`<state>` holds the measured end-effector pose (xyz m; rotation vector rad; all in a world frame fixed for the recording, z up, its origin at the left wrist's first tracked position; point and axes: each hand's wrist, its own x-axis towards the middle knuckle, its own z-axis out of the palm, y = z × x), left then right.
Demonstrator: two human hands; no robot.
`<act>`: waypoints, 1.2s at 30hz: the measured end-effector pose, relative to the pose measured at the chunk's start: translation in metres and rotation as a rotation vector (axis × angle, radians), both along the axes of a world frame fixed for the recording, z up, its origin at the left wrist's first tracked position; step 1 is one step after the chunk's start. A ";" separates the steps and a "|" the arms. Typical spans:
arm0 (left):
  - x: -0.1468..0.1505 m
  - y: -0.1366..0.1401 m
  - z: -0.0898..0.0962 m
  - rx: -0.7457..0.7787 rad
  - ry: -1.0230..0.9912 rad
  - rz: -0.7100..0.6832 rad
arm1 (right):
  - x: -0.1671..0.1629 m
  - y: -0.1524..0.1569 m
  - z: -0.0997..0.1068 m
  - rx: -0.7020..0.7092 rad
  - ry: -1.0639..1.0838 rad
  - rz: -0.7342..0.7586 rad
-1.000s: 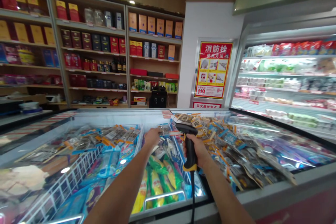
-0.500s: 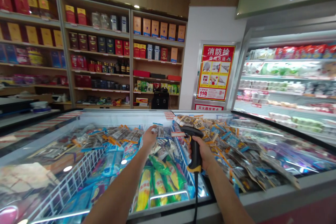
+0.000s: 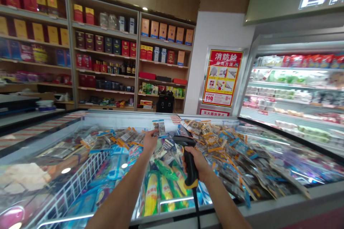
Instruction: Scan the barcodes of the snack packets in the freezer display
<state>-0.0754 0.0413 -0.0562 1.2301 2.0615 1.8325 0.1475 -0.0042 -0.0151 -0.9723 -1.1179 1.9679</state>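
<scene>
Over the chest freezer (image 3: 134,115), my left hand (image 3: 150,140) is closed on the edge of a small clear packet (image 3: 160,128) with blue ends, held upright. My right hand (image 3: 195,161) wraps round the grip of a black and yellow barcode scanner (image 3: 191,164); its head points left, toward the packet, and its cord hangs down over the freezer's front edge. Below my hands lie green and yellow corn-shaped ice cream packs (image 3: 163,189). Several orange and blue edged packets (image 3: 236,146) are heaped right of the scanner.
A white wire divider (image 3: 77,182) stands left of the blue packs (image 3: 115,166). Glass lids (image 3: 290,139) cover the sides. Behind are shelves of boxed bottles (image 3: 107,44), a red fire-hydrant poster (image 3: 222,78) and a lit open fridge (image 3: 295,89).
My left hand has raised the packet slightly, so more of it shows. My right hand has brought the scanner left and a little lower. The camera view has shifted slightly.
</scene>
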 end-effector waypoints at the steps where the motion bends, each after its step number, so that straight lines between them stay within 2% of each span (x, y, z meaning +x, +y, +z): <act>1: -0.001 0.001 -0.001 0.019 0.010 0.000 | 0.001 0.001 -0.001 0.006 0.011 -0.002; 7: -0.003 0.004 -0.005 0.047 0.025 -0.021 | 0.002 0.006 -0.009 0.052 0.087 0.030; 14: -0.003 0.000 -0.002 0.015 0.071 0.000 | 0.003 0.004 -0.005 0.040 0.083 0.026; 17: -0.010 -0.010 0.004 -0.053 0.217 0.100 | 0.003 0.006 -0.004 0.053 0.082 0.011; 20: -0.030 -0.028 0.011 -0.145 0.361 0.229 | 0.008 0.015 0.000 0.065 0.066 -0.033; 23: -0.053 -0.049 0.022 -0.235 0.452 0.369 | 0.024 0.028 0.010 0.113 0.057 -0.121; 26: -0.060 -0.057 0.041 -0.225 0.543 0.523 | 0.049 0.045 0.025 0.178 0.054 -0.195; 28: -0.050 -0.047 0.056 -0.165 0.589 0.536 | 0.068 0.055 0.033 0.186 0.035 -0.228; 30: -0.031 -0.021 0.067 -0.121 0.594 0.420 | 0.086 0.063 0.040 0.175 0.020 -0.239; 33: 0.005 0.038 0.072 -0.164 0.456 0.146 | 0.107 0.074 0.043 0.164 0.009 -0.232; 36: 0.037 0.107 0.063 -0.275 0.276 -0.065 | 0.120 0.084 0.039 0.145 0.056 -0.211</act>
